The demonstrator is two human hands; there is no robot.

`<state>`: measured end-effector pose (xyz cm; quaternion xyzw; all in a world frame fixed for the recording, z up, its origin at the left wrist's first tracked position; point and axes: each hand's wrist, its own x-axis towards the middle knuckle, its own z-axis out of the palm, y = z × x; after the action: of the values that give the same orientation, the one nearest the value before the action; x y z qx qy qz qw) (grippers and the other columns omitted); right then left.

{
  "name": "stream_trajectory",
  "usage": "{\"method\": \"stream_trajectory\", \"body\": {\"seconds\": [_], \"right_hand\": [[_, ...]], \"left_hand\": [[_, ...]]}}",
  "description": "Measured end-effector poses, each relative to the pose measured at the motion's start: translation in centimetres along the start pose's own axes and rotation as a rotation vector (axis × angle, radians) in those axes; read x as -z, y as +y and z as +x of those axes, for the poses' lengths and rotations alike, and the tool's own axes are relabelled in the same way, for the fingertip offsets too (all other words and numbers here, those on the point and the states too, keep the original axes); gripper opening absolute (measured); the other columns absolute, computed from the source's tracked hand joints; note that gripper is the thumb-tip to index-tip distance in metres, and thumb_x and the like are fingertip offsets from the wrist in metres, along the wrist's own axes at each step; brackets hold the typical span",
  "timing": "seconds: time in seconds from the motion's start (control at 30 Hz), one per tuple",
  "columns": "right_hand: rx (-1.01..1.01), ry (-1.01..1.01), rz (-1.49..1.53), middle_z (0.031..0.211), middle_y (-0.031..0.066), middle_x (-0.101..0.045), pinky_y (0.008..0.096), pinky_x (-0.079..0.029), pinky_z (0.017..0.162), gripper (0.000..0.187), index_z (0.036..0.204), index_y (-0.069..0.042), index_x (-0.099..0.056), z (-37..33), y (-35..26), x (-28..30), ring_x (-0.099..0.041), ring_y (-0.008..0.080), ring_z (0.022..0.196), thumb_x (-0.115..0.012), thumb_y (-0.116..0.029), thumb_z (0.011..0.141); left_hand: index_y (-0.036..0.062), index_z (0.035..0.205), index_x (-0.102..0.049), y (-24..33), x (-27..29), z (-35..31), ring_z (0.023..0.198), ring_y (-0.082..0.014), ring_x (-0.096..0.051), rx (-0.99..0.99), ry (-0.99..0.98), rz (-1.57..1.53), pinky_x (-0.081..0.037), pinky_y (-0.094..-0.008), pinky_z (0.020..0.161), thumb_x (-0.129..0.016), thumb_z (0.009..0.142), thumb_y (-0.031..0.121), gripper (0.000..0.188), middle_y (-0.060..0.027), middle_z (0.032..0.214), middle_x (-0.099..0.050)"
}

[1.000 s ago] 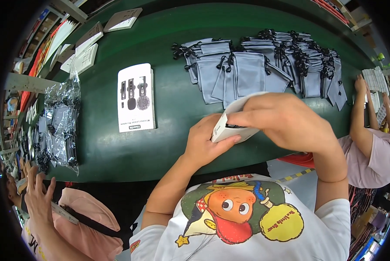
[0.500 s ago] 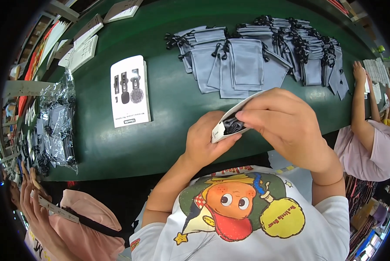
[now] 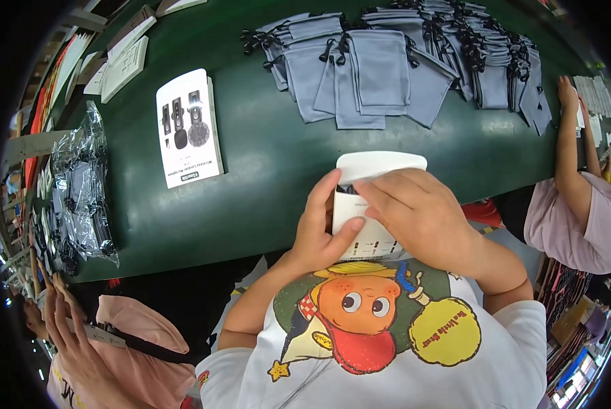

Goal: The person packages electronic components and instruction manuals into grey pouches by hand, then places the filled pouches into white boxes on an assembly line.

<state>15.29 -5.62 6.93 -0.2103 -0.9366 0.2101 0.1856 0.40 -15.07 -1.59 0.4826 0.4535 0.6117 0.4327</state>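
Note:
Close to my chest, a white cardboard box (image 3: 360,217) stands with its open top and raised flap (image 3: 380,162) away from me. My left hand (image 3: 321,225) grips the box by its left side, the thumb across the printed face. My right hand (image 3: 425,215) lies over the box's right side, its fingertips at the opening. A little of something dark (image 3: 347,189) shows in the opening between the hands; most of it is hidden. To the left on the green table lies another white box (image 3: 188,129) with pictures of microphones.
Grey drawstring pouches (image 3: 380,71) lie in overlapping piles at the far side of the green table (image 3: 251,198). Clear-wrapped pouches (image 3: 87,198) sit at the left edge, white boxes (image 3: 125,68) at the far left. Co-workers are at both sides, one with an arm (image 3: 569,129) at the right.
The box has come nearer my chest and turned, its printed face now toward me and its flap up. My right fingers have moved from pinching at the dark contents to lying over the opening.

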Motion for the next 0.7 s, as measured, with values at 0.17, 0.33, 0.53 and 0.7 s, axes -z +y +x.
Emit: {"method": "stream_trajectory", "body": {"seconds": [0.17, 0.33, 0.53, 0.7], "right_hand": [[0.004, 0.119, -0.112, 0.099, 0.0071, -0.059, 0.0314, -0.046, 0.076, 0.035, 0.104, -0.002, -0.059, -1.7, 1.4, -0.2, -0.055, 0.0216, 0.082, -0.069, -0.007, 0.070], [-0.120, 0.357, 0.132, 0.102, 0.0080, -0.059, 0.0288, -0.046, 0.076, 0.031, 0.104, -0.001, -0.059, -3.4, 2.8, -1.9, -0.055, 0.0182, 0.082, -0.066, -0.005, 0.074], [-0.573, 0.512, 0.979, 0.101, 0.0085, -0.059, 0.0218, -0.044, 0.072, 0.022, 0.102, 0.000, -0.058, -5.0, 1.6, -5.4, -0.053, 0.0116, 0.080, -0.061, -0.003, 0.080], [-0.547, 0.442, 0.951, 0.094, 0.0063, -0.060, 0.0165, -0.043, 0.062, 0.017, 0.098, 0.000, -0.059, -5.2, 2.5, -6.0, -0.054, 0.0078, 0.073, -0.059, 0.001, 0.082]], "left_hand": [[0.0024, 0.130, -0.027, 0.1, 1.3, -0.8, 0.084, -0.0205, -0.056, 0.104, -0.087, 0.076, -0.048, -0.0269, 0.070, -0.057, 0.081, 0.001, 0.056, -0.0198, 0.109, -0.051], [0.0027, 0.125, -0.032, 0.2, 1.3, -1.2, 0.084, -0.0197, -0.054, 0.197, -0.006, -0.054, -0.046, -0.0268, 0.072, -0.056, 0.082, 0.001, 0.049, -0.0167, 0.106, -0.051], [0.0036, 0.116, -0.039, 0.4, 0.7, -0.6, 0.087, -0.0179, -0.050, 0.149, 0.034, 0.032, -0.044, -0.0278, 0.074, -0.054, 0.083, 0.003, 0.037, -0.0138, 0.107, -0.049], [0.0027, 0.112, -0.042, 0.1, 1.1, -1.0, 0.088, -0.0164, -0.048, 0.111, 0.002, 0.218, -0.043, -0.0277, 0.075, -0.053, 0.083, 0.004, 0.031, -0.0137, 0.109, -0.048]]}}
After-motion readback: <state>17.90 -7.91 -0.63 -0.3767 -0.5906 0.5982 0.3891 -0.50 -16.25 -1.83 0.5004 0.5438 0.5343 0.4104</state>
